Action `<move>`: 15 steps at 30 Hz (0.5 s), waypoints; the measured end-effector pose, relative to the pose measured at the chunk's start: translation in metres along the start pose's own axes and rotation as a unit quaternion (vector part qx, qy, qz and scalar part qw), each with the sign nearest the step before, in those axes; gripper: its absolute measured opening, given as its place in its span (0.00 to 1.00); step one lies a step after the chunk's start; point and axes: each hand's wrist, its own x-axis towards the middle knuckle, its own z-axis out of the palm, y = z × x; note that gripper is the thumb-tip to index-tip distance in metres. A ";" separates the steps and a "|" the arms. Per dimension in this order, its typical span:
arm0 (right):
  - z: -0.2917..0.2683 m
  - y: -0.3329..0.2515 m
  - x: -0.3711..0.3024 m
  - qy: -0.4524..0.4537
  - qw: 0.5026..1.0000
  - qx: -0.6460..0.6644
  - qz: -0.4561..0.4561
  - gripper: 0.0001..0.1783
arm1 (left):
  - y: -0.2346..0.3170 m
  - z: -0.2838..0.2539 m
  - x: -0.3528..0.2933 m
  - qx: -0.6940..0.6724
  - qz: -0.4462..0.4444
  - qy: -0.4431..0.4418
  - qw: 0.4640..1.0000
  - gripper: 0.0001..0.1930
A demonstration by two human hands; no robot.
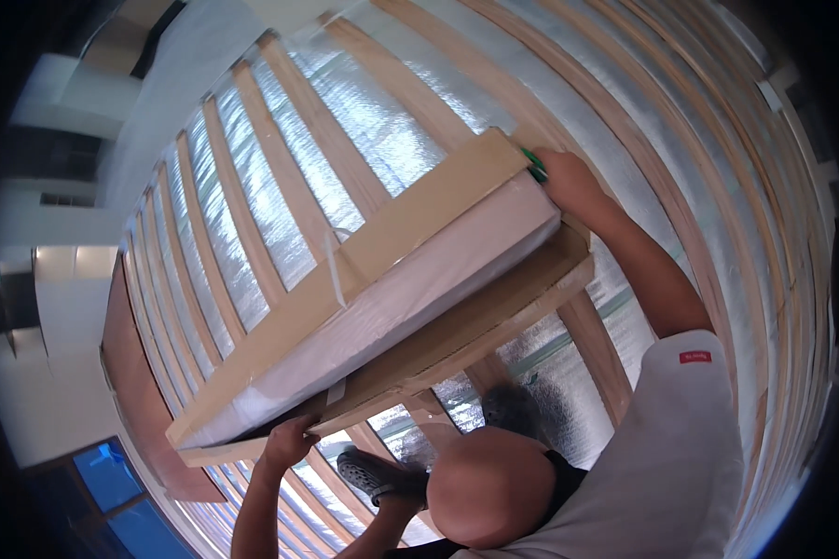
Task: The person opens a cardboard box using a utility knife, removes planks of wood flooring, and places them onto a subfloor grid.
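A long cardboard box (pixel 345 296) lies slantwise across wooden battens, opened along its near side. Inside it is a long pack (pixel 410 312) in pale, shiny wrapping. At the box's lower left, my left hand (pixel 290 443) has its fingers curled over the near cardboard edge. My right hand (pixel 569 184) is closed at the upper right end of the box, around a small green thing (pixel 534 165) whose kind is mostly hidden by my fingers. A white strap (pixel 333 265) hangs loose over the box's far side.
Several wooden battens (pixel 294 154) run in rows over silver foil sheeting (pixel 382 116). My bent knee (pixel 489 484) and a dark clog (pixel 365 473) are close below the box. A brown board (pixel 140 373) is at left, and a blue-paned window (pixel 112 484) lower left.
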 end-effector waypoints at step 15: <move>-0.008 -0.008 0.008 -0.024 0.994 -0.085 -0.062 0.20 | -0.028 0.020 0.004 -0.004 0.134 -0.263 0.955 0.33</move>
